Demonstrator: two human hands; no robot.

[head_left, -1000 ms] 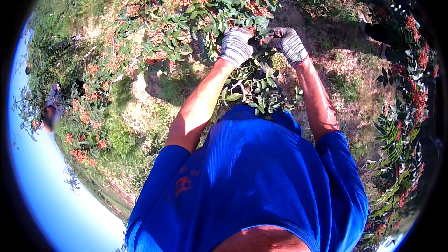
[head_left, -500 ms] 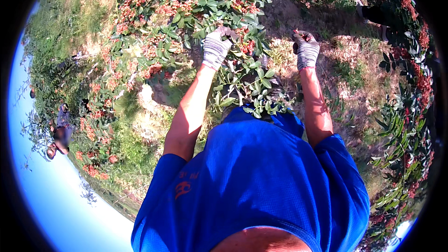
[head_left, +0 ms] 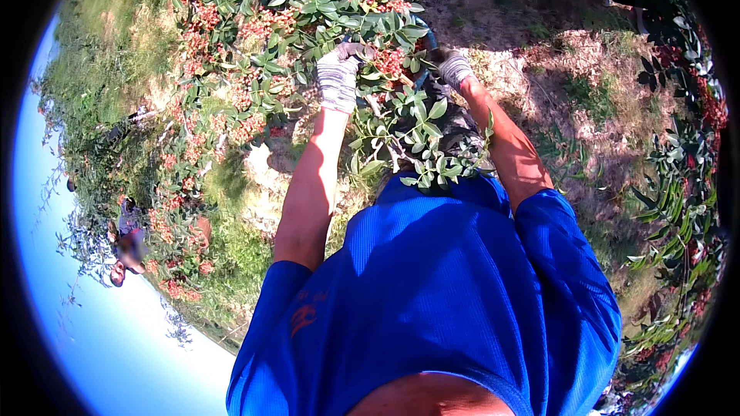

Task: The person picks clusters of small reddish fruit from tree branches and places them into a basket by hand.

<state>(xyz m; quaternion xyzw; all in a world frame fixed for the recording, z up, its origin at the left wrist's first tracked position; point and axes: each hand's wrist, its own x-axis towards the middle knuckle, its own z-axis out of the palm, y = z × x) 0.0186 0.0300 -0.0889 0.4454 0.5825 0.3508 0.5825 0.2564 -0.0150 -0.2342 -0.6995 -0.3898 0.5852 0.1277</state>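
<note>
My left hand (head_left: 338, 77), in a grey-and-white knit glove with dark fingers, is closed at the edge of a leafy branch (head_left: 327, 8) bearing clusters of small red berries. The twig in its grip is mostly covered by leaves and fingers. Just right of it hangs a red berry cluster (head_left: 389, 62). My right hand (head_left: 453, 67), gloved alike, is beside a curved blue rim (head_left: 429, 37) that shows partly behind the leaves. Its fingers are dark and partly hidden, so what they hold does not show.
Green sprigs (head_left: 420, 139) stick up close to my blue shirt (head_left: 447, 277). Berry-laden bushes continue on the left, and another leafy row (head_left: 686, 223) lines the right. Dry grassy ground (head_left: 570, 92) lies between. Another person (head_left: 129, 243) is among the bushes at far left.
My right hand has moved left, from over the open ground to the blue rim by the branch; the red bits at its fingertips no longer show. My left hand has shifted slightly left.
</note>
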